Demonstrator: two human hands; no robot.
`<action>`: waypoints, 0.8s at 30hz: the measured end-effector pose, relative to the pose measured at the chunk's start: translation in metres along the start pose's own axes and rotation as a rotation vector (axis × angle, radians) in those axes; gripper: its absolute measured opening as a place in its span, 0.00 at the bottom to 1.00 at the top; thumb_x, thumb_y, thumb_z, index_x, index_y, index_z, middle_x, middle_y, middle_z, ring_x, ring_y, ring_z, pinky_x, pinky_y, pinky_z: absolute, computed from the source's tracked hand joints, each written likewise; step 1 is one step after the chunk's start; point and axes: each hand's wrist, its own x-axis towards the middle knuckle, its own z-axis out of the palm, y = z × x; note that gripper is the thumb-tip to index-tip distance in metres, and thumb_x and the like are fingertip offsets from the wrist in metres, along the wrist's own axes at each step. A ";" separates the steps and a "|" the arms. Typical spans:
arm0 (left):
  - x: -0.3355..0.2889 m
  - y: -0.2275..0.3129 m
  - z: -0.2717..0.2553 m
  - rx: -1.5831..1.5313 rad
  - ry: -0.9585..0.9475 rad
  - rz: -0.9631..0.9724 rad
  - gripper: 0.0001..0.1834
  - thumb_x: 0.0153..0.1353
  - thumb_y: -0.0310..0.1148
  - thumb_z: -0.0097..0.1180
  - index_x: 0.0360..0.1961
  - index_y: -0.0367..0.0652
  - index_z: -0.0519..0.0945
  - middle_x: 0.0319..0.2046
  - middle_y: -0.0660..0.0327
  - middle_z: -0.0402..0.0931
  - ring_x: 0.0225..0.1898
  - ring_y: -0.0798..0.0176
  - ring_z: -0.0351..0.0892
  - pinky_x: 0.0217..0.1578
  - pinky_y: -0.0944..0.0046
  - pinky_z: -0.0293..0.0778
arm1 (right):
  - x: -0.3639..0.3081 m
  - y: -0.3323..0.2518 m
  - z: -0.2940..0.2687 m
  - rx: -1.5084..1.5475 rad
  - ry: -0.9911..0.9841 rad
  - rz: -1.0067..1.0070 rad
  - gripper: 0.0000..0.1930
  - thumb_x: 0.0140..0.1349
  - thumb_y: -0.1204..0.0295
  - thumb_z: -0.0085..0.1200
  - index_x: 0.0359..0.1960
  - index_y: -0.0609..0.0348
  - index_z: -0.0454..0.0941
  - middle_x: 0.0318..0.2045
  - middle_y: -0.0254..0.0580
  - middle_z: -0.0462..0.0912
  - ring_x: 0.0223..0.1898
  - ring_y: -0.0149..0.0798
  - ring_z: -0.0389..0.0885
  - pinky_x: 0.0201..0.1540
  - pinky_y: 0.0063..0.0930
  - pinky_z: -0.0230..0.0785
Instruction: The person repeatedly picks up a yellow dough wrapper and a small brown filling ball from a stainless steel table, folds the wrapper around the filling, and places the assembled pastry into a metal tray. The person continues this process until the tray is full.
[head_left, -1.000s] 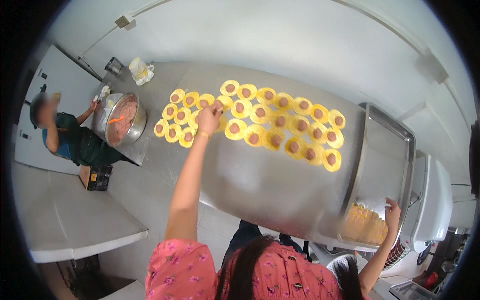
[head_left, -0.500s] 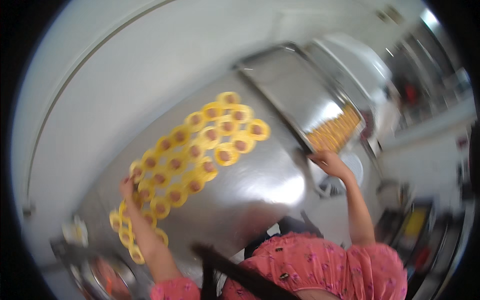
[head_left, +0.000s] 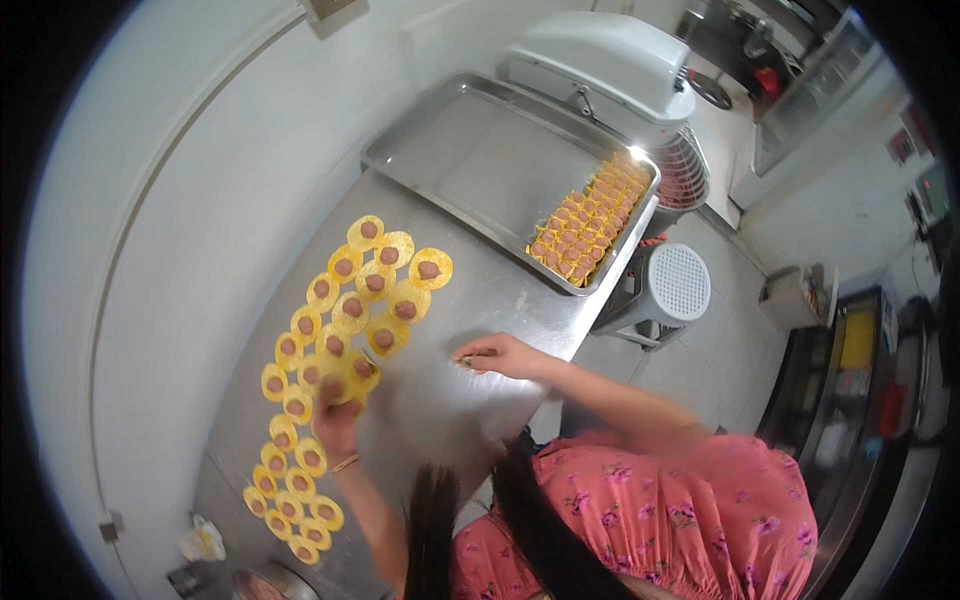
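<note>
Rows of round yellow wrappers [head_left: 351, 312], each topped with a blob of pinkish meat filling, lie flat along the left side of the steel table. My left hand [head_left: 335, 418], smeared by motion, is over the near edge of these rows. Beside its fingers, one wrapper [head_left: 362, 374] looks partly tilted up; whether the hand grips it is unclear. My right hand [head_left: 497, 356] hovers above bare steel to the right of the wrappers. Its fingers are pinched together around something small that I cannot make out.
A large metal tray [head_left: 450, 190] sits at the table's far end, with rows of filled yellow dumplings [head_left: 590, 225] packed at its right side. Behind it stands a white mixer [head_left: 600, 70] with a wire guard. A grey stool [head_left: 678, 283] is right of the table.
My view has turned. The right hand has left the tray's near corner and is now above the table. The left hand has moved from the rows' outer side to their near edge.
</note>
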 end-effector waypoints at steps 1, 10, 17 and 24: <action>-0.003 -0.031 0.037 -0.302 0.026 -0.073 0.17 0.62 0.24 0.47 0.52 0.32 0.71 0.52 0.54 0.72 0.54 0.58 0.70 0.58 0.59 0.65 | 0.003 0.004 0.005 0.190 0.011 0.105 0.15 0.64 0.70 0.48 0.51 0.61 0.75 0.42 0.40 0.80 0.42 0.34 0.79 0.46 0.31 0.74; -0.053 -0.193 0.220 -0.218 0.317 -0.211 0.18 0.65 0.30 0.40 0.54 0.35 0.68 0.49 0.57 0.73 0.51 0.61 0.73 0.53 0.60 0.70 | -0.020 0.054 -0.073 0.535 0.087 0.338 0.09 0.65 0.71 0.49 0.42 0.64 0.76 0.31 0.34 0.79 0.31 0.28 0.79 0.35 0.22 0.74; -0.052 -0.236 0.242 0.416 0.606 -0.151 0.15 0.64 0.28 0.44 0.50 0.36 0.73 0.45 0.57 0.75 0.45 0.64 0.77 0.44 0.64 0.76 | -0.032 0.076 -0.107 0.167 0.097 0.379 0.08 0.64 0.74 0.50 0.41 0.66 0.76 0.32 0.37 0.79 0.32 0.28 0.78 0.35 0.19 0.74; -0.059 -0.246 0.242 0.734 0.643 -0.086 0.15 0.62 0.22 0.43 0.48 0.34 0.76 0.42 0.56 0.78 0.42 0.65 0.79 0.43 0.67 0.76 | -0.038 0.080 -0.113 0.373 0.126 0.330 0.12 0.62 0.78 0.49 0.46 0.72 0.72 0.42 0.44 0.78 0.42 0.35 0.79 0.45 0.24 0.75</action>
